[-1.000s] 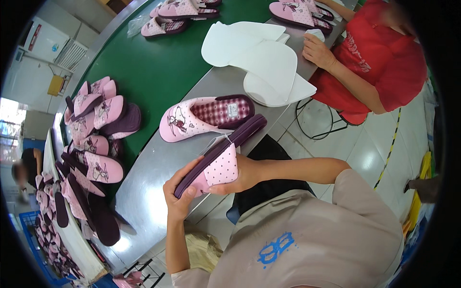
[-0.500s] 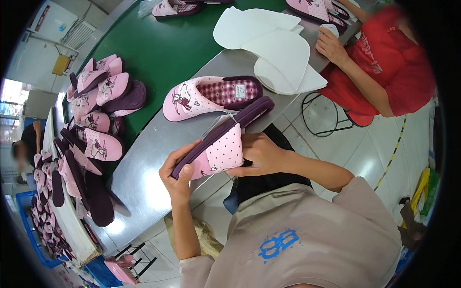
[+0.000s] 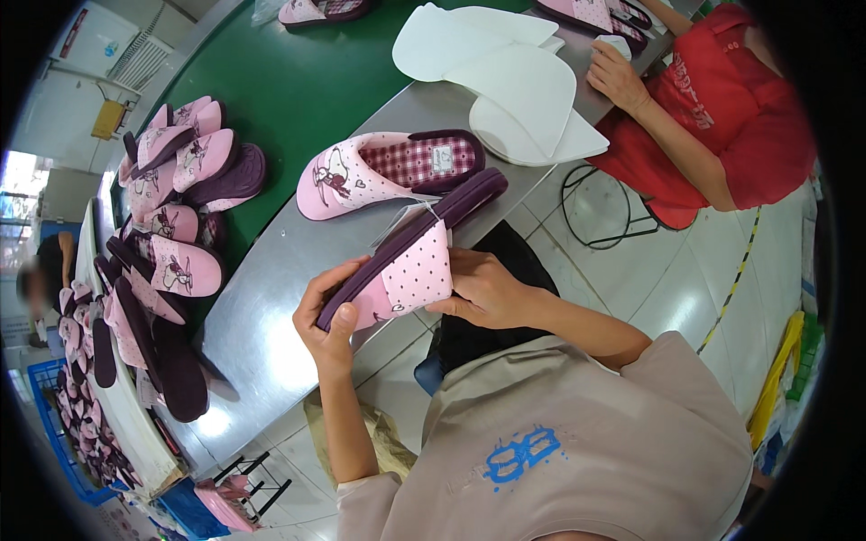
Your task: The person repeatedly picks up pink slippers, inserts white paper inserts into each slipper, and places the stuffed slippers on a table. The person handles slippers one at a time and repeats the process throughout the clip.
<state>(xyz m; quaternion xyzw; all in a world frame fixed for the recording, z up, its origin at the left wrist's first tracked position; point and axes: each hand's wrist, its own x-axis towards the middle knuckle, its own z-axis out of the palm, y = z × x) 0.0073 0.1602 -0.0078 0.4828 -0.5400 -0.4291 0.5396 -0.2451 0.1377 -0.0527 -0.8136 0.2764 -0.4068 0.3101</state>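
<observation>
Tilted on its side, a pink dotted slipper point(image 3: 417, 273) with a dark purple sole is held between my hands above the near edge of the metal table. My left hand point(image 3: 327, 311) grips its toe end, thumb on the pink upper and fingers against the sole. At the upper's open edge, my right hand point(image 3: 492, 288) holds on, its fingertips partly hidden by the slipper. A clear tag loop hangs off the held slipper. Just beyond it lies a matching slipper point(image 3: 338, 185), sole down, showing a checked insole and a printed figure on the toe.
Several pink slippers point(image 3: 185, 261) are piled at left along the green belt point(image 3: 298, 90). White shaped sheets point(image 3: 523, 90) overlap on the metal table point(image 3: 262, 334). A co-worker in a red shirt point(image 3: 722, 117) sits at right near a stool point(image 3: 604, 212). A blue crate point(image 3: 45, 397) stands lower left.
The whole view has shifted slightly, with things sitting a little farther left and up. My grip on the slipper looks the same.
</observation>
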